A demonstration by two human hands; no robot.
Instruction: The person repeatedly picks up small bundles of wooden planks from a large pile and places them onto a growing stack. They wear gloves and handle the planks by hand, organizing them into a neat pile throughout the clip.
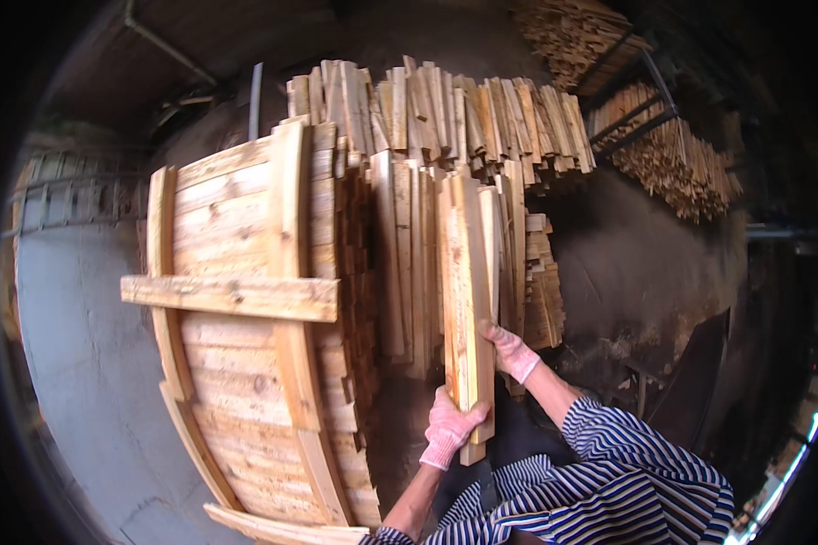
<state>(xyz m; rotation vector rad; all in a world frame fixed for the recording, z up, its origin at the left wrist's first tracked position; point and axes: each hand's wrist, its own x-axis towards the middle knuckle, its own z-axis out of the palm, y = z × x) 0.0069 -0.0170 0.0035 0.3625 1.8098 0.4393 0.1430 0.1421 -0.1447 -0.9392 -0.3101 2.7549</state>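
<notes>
Many boards form a large stack [232,363] beside rows of planks [391,272]. Before those planks is a slim board bundle [465,309], left hand [452,425] with fingers curled round its lower end, right hand [511,352] with fingers pressed against its right side.

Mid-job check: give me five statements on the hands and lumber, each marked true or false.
1. The left hand and right hand both grip the held boards. True.
2. The left hand is higher on the held boards than the right. False: it is nearer their lower end.
3. A plank lies crosswise over the big stack at left. True.
4. Both hands are bare. False: they wear pale pink gloves.
5. The sleeves are plain. False: striped sleeves.
</notes>
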